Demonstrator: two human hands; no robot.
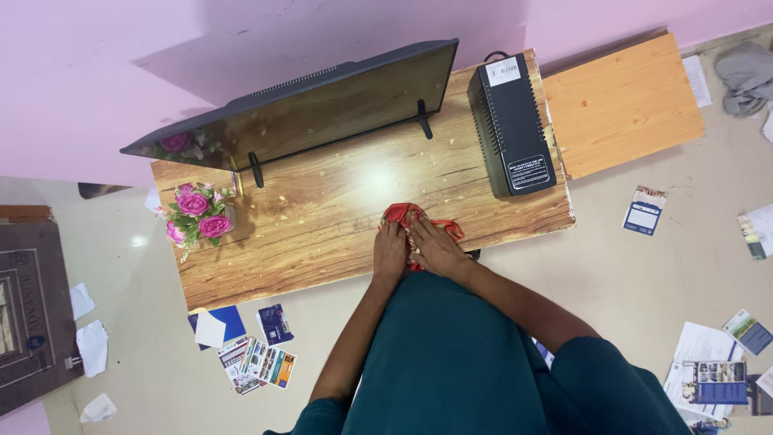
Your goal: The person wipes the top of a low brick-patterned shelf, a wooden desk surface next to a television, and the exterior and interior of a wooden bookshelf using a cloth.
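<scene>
Both of my hands rest on a crumpled red cloth [403,214] near the front edge of a wooden table [322,217]. My left hand [390,251] presses flat on the cloth's left part. Beside it, my right hand [436,246] covers the cloth's right part, fingers pointing away from me. A flat dark screen [322,97] stands on two feet at the back of the table, leaning toward the pink wall. Crumbs or specks dot the tabletop.
A pot of pink flowers [196,216] sits at the table's left end and a black box-shaped unit [511,121] at its right end. A lighter wooden board [624,101] lies beyond. Leaflets [262,362] and papers [713,362] litter the floor; a dark cabinet [24,306] stands left.
</scene>
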